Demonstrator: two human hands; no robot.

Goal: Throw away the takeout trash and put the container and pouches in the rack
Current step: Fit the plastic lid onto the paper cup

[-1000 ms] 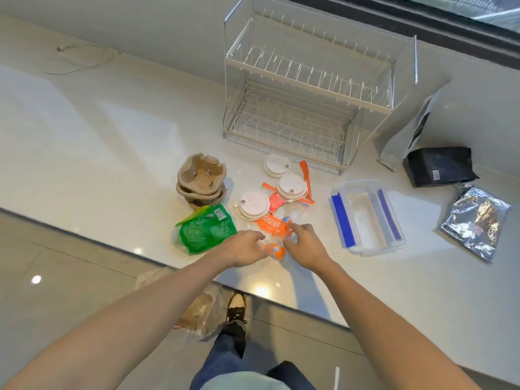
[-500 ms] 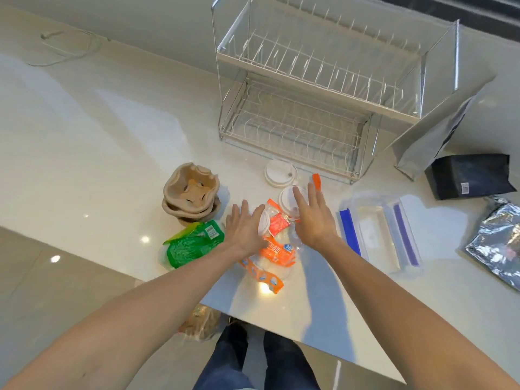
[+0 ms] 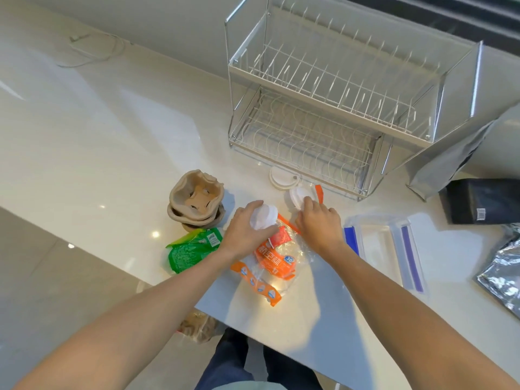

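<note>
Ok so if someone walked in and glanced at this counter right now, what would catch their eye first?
Probably the two bare hands at the counter's near edge: the left hand grips a round white plastic cup lid, and the right hand reaches onto another white lid, both over a crumpled orange and clear plastic wrapper. Behind them stands an empty two-tier wire dish rack, with a bright green snack bag to the left.

The table [image 3: 118, 142] was glossy white. The rack [image 3: 337, 88] was silver wire. The stacked cup carriers [image 3: 197, 198] were plain tan. One wrapper [image 3: 191, 251] was green with fine white print; another [image 3: 274, 258] was clear with orange panels and white lettering. The lids [image 3: 282, 175] were white. The container [image 3: 382, 243] was clear with blue and purple strips. One pouch [image 3: 478, 204] was black, another [image 3: 503, 277] crinkled silver.
</note>
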